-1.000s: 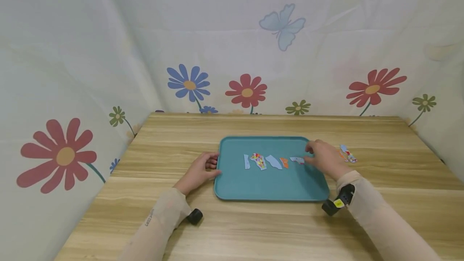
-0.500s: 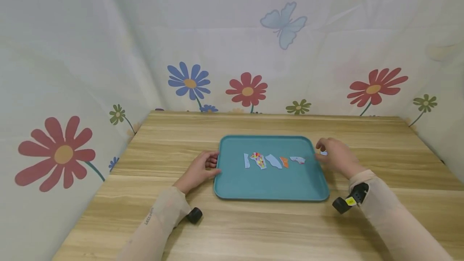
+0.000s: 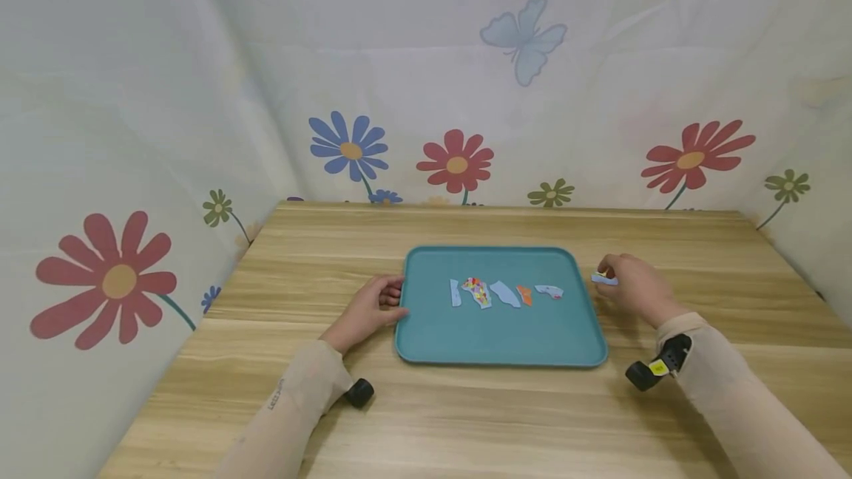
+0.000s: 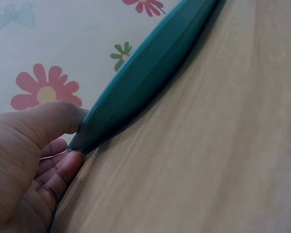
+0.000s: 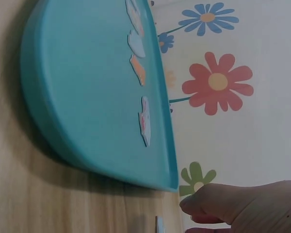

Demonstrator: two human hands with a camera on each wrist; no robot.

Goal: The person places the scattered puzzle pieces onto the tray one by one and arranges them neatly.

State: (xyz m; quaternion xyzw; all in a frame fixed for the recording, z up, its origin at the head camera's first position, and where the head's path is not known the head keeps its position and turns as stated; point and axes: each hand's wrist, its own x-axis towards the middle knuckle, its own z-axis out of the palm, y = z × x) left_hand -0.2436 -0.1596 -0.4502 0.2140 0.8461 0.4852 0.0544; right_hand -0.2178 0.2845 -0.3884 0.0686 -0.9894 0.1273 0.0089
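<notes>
On the table stands a teal tray [image 3: 499, 346] carrying a row of small cut paper puzzle pieces, among them a multicoloured piece [image 3: 477, 293], a plain blue piece [image 3: 506, 294] and an orange piece [image 3: 525, 295]. At the tray's left edge my left hand [image 3: 366, 313] grips the rim, thumb on top and a fingertip below, as the left wrist view shows. Just right of the tray my right hand [image 3: 635, 287] hovers over another light blue piece [image 3: 604, 279]; its thumb and fingers are apart, bent, and this piece shows between them. The right wrist view shows that piece [image 5: 159, 224] edge-on, below the fingertips.
The wooden table [image 3: 466, 420] runs up to a white cloth backdrop [image 3: 399, 35] printed with flowers and a butterfly. A black wrist device [image 3: 642, 375] sits on the right sleeve, and another [image 3: 360, 392] by the left.
My right hand has moved right, from over the tray's right side to beyond its edge. The pieces it passes over are now partly hidden. My left hand stays at the tray rim.
</notes>
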